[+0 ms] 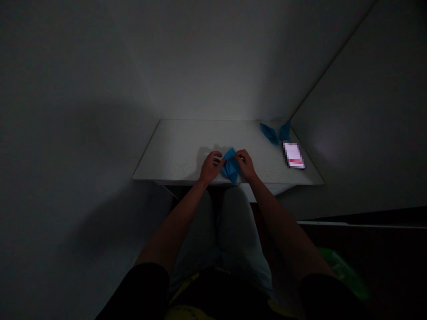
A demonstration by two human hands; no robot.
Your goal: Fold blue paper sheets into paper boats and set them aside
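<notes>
A folded piece of blue paper (231,167) is held between both hands near the front edge of the white table (180,142). My left hand (211,166) pinches its upper left side, with the other fingers loosely curled. At its upper right side, my right hand (245,164) grips the paper between thumb and fingers. The paper has several creases, and a pointed part hangs down toward the table's front edge. Dim light hides the finer folds.
Two folded blue paper pieces (269,133) (284,131) lie at the table's back right. A phone with a lit, pixelated screen (294,155) lies in front of them. Walls stand behind and beside the table. Something green (343,271) is at the lower right.
</notes>
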